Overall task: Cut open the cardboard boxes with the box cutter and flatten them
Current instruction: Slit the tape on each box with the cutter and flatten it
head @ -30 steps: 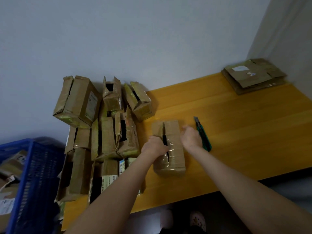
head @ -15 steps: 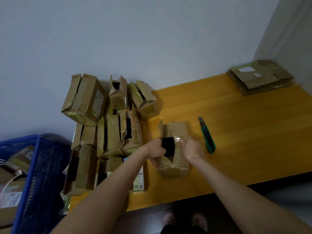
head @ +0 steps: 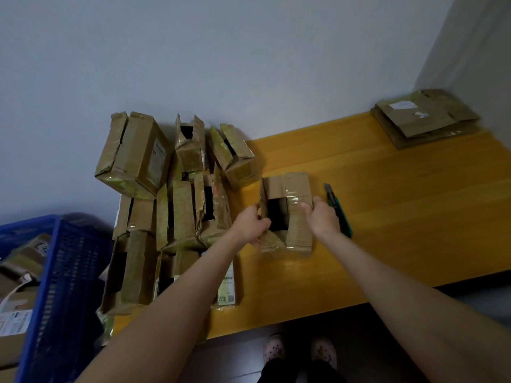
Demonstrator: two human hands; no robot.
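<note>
As the left hand (head: 250,225) and right hand (head: 322,218) grip opposite flaps of the cardboard box (head: 297,189) between them, apparently spreading it open, the box cutter (head: 341,214) beside the right hand seems needed next.

A person stands at a yellow wooden table (head: 401,217), working on 1 taped cardboard box (head: 297,189). The left hand (head: 250,226) grips its left flap and the right hand (head: 322,219) grips its right flap, with a dark opening between them. A green box cutter (head: 341,214) lies just beside the right hand. Opened boxes (head: 177,205) are piled at the left, and flattened cardboard (head: 425,117) lies in the far right corner.
</note>
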